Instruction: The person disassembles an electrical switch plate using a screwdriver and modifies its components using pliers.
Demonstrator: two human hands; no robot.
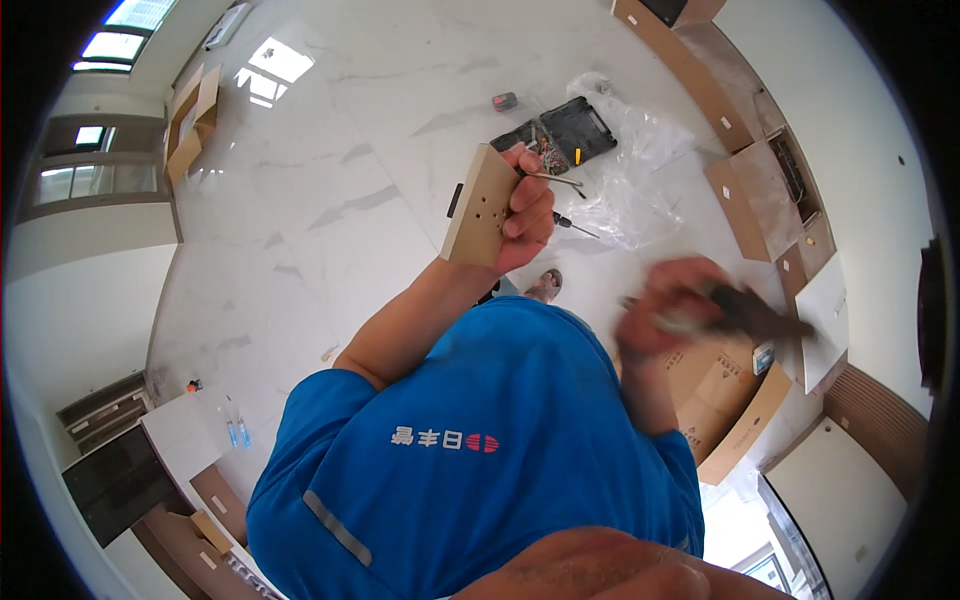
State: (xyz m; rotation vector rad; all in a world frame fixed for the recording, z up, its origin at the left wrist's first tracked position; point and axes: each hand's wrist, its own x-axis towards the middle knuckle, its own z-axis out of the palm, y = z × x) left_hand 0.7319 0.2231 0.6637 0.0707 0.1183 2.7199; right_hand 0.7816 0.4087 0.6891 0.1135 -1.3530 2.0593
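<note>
My left hand is raised in front of my chest, fingers closed round the edge of a small beige panel with several drilled holes. A short black piece sticks out from the panel's left edge. By my fingers a thin metal rod points right; whether I grip it too is unclear. Just past that hand shows a dark tool with a thin shaft; I cannot tell if it lies on the floor. Farther right, my right hand is smeared by motion, closed on a dark elongated tool of unclear kind.
An open black tool case with small hardware lies on the marble floor, near a red-and-black block. Clear plastic sheeting spreads beside it. Cardboard lies at right, cabinet panels along the right wall. Bottles stand at left.
</note>
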